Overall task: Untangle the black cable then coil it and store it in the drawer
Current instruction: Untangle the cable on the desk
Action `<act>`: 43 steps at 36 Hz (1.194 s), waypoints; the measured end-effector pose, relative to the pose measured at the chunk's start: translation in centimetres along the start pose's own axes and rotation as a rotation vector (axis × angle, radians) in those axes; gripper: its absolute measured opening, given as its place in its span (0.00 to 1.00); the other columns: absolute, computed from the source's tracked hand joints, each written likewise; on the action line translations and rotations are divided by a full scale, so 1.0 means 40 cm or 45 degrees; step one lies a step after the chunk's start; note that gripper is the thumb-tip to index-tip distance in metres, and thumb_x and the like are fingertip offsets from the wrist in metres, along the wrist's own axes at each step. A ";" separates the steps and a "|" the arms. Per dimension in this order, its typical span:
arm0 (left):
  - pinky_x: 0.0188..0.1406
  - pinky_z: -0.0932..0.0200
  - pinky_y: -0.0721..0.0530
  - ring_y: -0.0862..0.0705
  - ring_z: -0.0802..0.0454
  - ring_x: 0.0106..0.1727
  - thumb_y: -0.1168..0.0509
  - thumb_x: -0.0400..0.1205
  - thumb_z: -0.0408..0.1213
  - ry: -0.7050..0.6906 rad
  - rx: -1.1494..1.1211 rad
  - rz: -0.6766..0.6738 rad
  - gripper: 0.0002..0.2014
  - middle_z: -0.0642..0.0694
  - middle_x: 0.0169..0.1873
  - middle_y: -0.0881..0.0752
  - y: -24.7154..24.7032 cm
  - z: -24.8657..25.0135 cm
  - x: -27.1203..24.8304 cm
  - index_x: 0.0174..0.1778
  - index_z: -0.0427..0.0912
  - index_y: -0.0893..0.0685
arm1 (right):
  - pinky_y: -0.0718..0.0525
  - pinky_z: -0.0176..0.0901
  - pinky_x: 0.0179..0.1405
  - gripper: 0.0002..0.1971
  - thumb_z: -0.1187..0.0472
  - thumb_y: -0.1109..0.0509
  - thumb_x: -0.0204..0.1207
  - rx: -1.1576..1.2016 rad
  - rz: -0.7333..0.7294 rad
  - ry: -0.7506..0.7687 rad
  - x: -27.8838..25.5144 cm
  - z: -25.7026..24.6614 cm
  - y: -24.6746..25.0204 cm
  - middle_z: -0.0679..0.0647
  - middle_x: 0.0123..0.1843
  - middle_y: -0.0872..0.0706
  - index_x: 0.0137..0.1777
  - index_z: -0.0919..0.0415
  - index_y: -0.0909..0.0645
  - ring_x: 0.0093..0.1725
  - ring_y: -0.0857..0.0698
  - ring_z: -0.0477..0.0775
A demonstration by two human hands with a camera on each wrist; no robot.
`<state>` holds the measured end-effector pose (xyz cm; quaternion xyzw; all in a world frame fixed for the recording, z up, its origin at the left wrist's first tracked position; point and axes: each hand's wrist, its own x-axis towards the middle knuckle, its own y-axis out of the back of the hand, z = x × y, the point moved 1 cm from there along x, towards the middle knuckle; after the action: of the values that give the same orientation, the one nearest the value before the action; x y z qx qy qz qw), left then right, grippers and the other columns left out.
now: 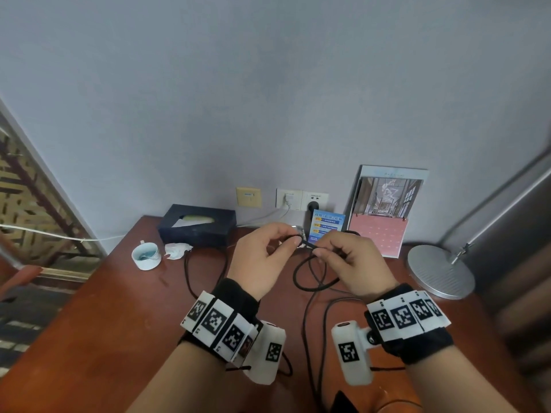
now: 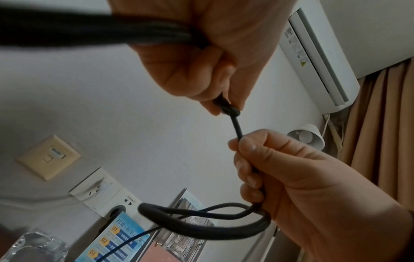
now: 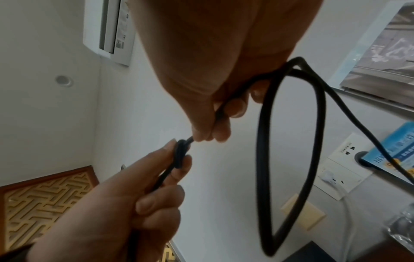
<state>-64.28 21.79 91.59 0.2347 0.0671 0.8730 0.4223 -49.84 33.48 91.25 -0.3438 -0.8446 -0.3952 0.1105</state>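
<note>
Both hands are raised over the wooden desk (image 1: 104,323), each holding the black cable (image 1: 301,278). My left hand (image 1: 293,238) pinches a small tight knot (image 2: 229,110) in the cable between thumb and forefinger. My right hand (image 1: 320,253) grips the strand just beyond the knot, fingers curled round it (image 3: 206,136). A loop of cable (image 3: 291,141) hangs below the right hand, and the remaining cable trails down across the desk towards me. In the right wrist view the left hand's fingers (image 3: 156,177) hold the knot (image 3: 181,154). No drawer is in view.
A dark tissue box (image 1: 196,225), a white cup (image 1: 146,255) and a crumpled tissue (image 1: 177,250) sit at the back left of the desk. A blue card (image 1: 328,225) and a calendar (image 1: 384,210) lean on the wall under the sockets (image 1: 301,199). A round lamp base (image 1: 440,271) stands right.
</note>
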 end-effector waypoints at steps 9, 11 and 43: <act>0.51 0.75 0.22 0.14 0.68 0.50 0.26 0.78 0.34 -0.028 -0.006 -0.115 0.07 0.59 0.45 0.10 0.001 -0.008 -0.002 0.48 0.50 0.08 | 0.22 0.33 0.37 0.03 0.61 0.32 0.75 -0.056 -0.042 0.050 0.009 -0.030 -0.026 0.41 0.32 0.17 0.40 0.53 0.20 0.35 0.19 0.39; 0.51 0.75 0.22 0.14 0.67 0.49 0.26 0.78 0.34 -0.028 -0.035 -0.116 0.07 0.59 0.44 0.09 0.007 -0.005 -0.004 0.47 0.51 0.08 | 0.23 0.32 0.38 0.06 0.63 0.32 0.76 -0.012 -0.083 0.005 0.009 -0.032 -0.033 0.41 0.32 0.18 0.42 0.50 0.22 0.35 0.20 0.38; 0.53 0.58 0.23 0.21 0.54 0.53 0.39 0.85 0.42 -0.162 0.326 -0.058 0.07 0.51 0.50 0.23 0.002 0.009 -0.012 0.56 0.46 0.28 | 0.29 0.30 0.40 0.14 0.54 0.38 0.78 0.195 -0.040 -0.013 0.025 -0.090 -0.038 0.42 0.37 0.25 0.63 0.47 0.25 0.37 0.25 0.39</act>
<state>-63.90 21.33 91.77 0.3399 0.1564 0.8309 0.4118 -51.89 30.61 93.20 -0.3229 -0.8783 -0.3295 0.1258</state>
